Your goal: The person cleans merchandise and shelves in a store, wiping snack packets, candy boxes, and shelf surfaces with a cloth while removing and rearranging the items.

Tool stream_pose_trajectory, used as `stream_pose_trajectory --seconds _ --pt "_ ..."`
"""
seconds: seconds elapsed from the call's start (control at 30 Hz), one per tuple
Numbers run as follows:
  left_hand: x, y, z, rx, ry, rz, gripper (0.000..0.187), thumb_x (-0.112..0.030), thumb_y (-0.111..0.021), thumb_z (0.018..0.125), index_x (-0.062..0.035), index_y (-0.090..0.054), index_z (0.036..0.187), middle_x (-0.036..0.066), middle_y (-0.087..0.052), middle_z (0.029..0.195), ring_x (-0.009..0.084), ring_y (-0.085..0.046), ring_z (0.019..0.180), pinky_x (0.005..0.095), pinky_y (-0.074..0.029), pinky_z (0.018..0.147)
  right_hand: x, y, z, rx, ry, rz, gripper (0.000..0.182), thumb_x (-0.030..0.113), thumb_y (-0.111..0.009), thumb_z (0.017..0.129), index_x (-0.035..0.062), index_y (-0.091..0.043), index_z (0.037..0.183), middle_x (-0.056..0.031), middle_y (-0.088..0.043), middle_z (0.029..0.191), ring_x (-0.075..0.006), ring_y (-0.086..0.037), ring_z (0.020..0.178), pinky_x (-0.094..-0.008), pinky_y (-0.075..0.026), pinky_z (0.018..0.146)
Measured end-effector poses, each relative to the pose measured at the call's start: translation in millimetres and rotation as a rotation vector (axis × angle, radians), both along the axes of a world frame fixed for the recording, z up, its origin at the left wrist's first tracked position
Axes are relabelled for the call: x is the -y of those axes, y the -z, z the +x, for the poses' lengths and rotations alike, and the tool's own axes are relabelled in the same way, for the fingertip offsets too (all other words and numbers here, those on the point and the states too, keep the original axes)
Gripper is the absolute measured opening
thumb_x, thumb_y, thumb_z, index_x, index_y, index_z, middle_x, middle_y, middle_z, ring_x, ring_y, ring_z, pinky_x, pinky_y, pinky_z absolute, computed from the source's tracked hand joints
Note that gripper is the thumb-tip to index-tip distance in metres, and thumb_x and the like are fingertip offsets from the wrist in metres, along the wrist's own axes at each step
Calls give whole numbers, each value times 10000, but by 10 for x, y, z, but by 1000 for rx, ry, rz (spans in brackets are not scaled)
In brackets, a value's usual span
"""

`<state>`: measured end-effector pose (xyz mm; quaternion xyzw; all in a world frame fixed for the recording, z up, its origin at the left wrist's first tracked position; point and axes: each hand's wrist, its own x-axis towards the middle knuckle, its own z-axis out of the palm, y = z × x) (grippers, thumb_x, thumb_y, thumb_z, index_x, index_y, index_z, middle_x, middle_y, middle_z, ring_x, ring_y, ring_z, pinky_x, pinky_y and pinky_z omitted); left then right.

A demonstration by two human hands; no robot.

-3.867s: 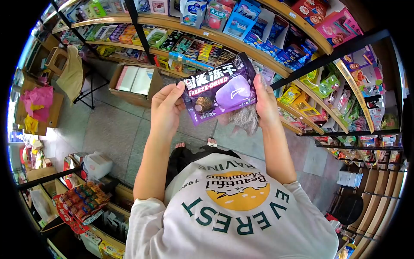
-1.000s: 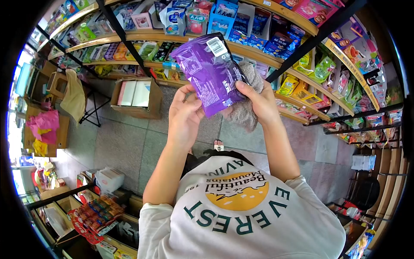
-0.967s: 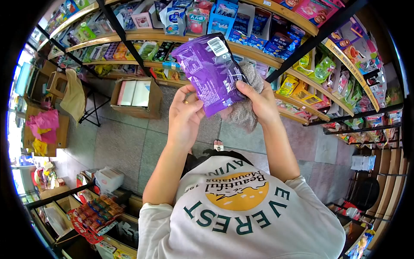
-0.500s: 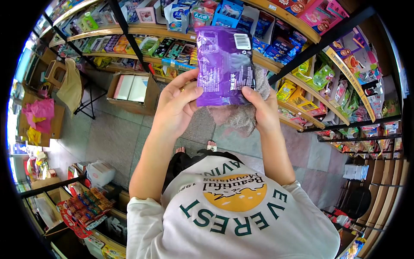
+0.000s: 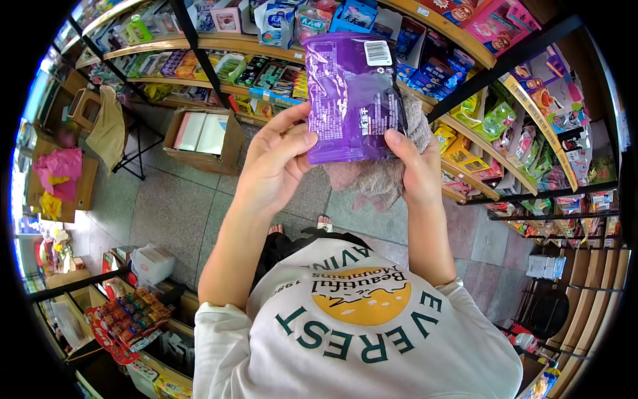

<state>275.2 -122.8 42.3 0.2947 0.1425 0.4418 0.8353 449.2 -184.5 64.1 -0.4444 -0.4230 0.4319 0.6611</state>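
Between my hands is a purple snack packet (image 5: pixel 349 100), its printed back with a white barcode facing me. My left hand (image 5: pixel 274 156) pinches the lower left edge, thumb on the front and fingers behind. On the lower right corner presses the thumb of my right hand (image 5: pixel 421 163). A fluffy grey cloth (image 5: pixel 379 181) hangs behind the packet, held against it by the right hand; the fingers there are largely hidden. Shelves of packaged goods lie just beyond the packet.
Curved wooden shelves (image 5: pixel 166 46) with sweets and snack packs run ahead and to the right. A cardboard box (image 5: pixel 203 159) stands on the tiled floor (image 5: pixel 163 213), near a folding chair (image 5: pixel 123 136). At lower left is a rack with snack packs (image 5: pixel 136 316).
The packet has shifted slightly right and looks a little larger. My right hand and the cloth have moved right with it, while the left hand stays nearly in place.
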Motion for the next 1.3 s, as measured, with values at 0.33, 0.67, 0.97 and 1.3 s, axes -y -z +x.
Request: stream_pose_trajectory --seconds 0.33,0.67,0.97,1.3 --pt "232 57 378 -100 -199 94 368 26 -515 784 -19 -391 1128 113 -536 1023 205 -564 933 321 -486 816 -329 85 -36 -108 123 3 308 132 -630 757 -22 -554 1012 -42 -592 926 -100 -541 823 -243 -435 734" --pt "243 404 -122 -64 -101 88 606 -414 -482 807 -20 -339 1245 126 -430 1232 263 -433 1121 437 -337 939 -504 -566 371 636 -293 -177 281 213 -652 670 -36 -610 794 -47 -612 693 -93 -550 602 -234 -439 548" --pt "305 410 -54 -123 -35 180 425 -198 -473 841 -42 -379 1226 73 -457 1211 209 -447 1096 366 -333 945 -547 -594 400 676 -385 -119 261 219 -649 665 -29 -600 730 -58 -616 638 -102 -563 536 -250 -437 486" --pt "382 322 1 -80 22 159 512 -319 -440 849 -39 -330 1264 94 -419 1243 245 -429 1116 386 -329 939 -614 -407 495 536 -547 -154 329 261 -679 674 -28 -611 816 -64 -636 733 -109 -584 611 -232 -453 552"
